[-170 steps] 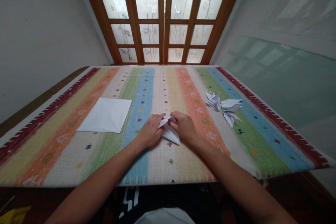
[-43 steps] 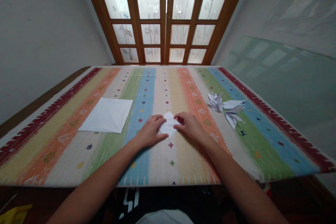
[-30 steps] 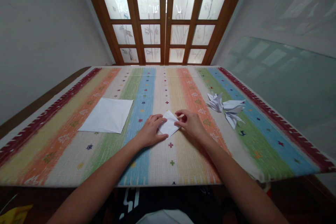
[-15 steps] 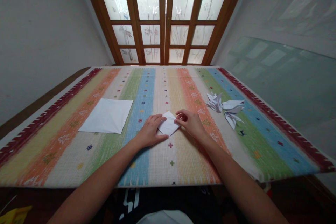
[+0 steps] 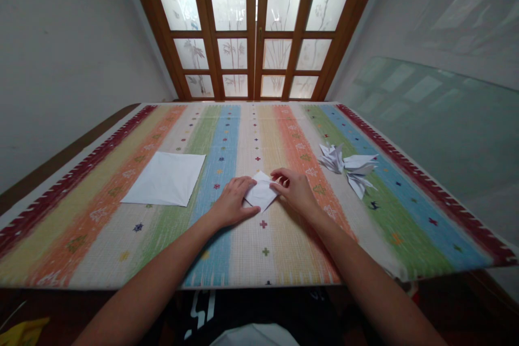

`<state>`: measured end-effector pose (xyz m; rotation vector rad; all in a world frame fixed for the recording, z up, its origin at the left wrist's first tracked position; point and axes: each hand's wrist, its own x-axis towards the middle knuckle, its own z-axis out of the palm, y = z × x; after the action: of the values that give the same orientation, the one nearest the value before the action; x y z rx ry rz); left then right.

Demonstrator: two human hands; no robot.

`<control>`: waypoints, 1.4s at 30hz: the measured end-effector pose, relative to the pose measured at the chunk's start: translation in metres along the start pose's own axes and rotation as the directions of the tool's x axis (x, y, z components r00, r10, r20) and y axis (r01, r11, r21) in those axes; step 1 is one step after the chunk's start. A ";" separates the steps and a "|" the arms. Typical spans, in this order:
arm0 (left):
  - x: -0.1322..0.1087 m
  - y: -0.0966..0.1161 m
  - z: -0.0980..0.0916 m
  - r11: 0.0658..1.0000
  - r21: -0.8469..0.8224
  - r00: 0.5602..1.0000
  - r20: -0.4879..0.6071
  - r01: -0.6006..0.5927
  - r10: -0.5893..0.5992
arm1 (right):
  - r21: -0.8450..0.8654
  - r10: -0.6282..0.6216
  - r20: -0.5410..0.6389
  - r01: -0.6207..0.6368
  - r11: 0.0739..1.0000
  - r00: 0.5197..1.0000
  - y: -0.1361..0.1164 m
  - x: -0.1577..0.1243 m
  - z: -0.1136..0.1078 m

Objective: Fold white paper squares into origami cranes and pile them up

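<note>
A small folded white paper (image 5: 261, 194) lies diamond-wise on the striped tablecloth (image 5: 284, 248), between my hands. My left hand (image 5: 233, 203) rests on its left side, fingers pressing the paper flat against the cloth. My right hand (image 5: 295, 189) is at its right corner, thumb and fingers pinched on the paper's edge and curling a flap toward the middle. Both forearms reach in from the near edge of the table.
A flat white paper sheet (image 5: 165, 178) lies to the left on the cloth. Folded white paper figures (image 5: 347, 166) sit together to the right. Wooden glazed doors (image 5: 254, 27) stand behind the table, with walls on both sides.
Since the oldest frame the paper has been pressed flat into a smaller diamond. Over the last second my right fingers crept slightly inward over its right corner; my left hand stayed put.
</note>
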<state>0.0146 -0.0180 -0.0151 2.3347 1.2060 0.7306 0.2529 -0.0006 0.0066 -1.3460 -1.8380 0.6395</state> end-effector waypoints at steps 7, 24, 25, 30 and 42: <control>-0.001 0.000 0.001 0.998 0.058 0.999 0.027 0.016 -0.017 | 0.017 0.022 -0.021 -0.022 1.000 1.000 0.007 0.001 0.002; 0.000 0.002 0.001 0.994 0.100 0.998 0.041 0.039 -0.043 | -0.088 -0.057 0.081 0.064 0.994 0.995 -0.003 -0.002 -0.001; 0.000 0.001 0.001 0.995 0.094 0.999 0.036 0.035 -0.038 | -0.049 -0.047 0.074 0.051 0.998 0.996 -0.002 -0.002 -0.001; 0.001 0.002 0.001 0.998 0.068 0.999 0.032 0.011 -0.013 | 0.088 0.018 0.041 -0.022 0.996 0.999 0.004 0.002 0.001; 0.001 0.003 0.000 0.997 0.064 0.999 0.036 0.031 -0.033 | 0.254 0.211 0.221 -0.265 0.930 0.952 0.011 0.006 0.003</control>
<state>0.0174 -0.0189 -0.0130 2.3637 1.2650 0.6440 0.2558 0.0088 -0.0011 -1.3626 -1.6609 1.1499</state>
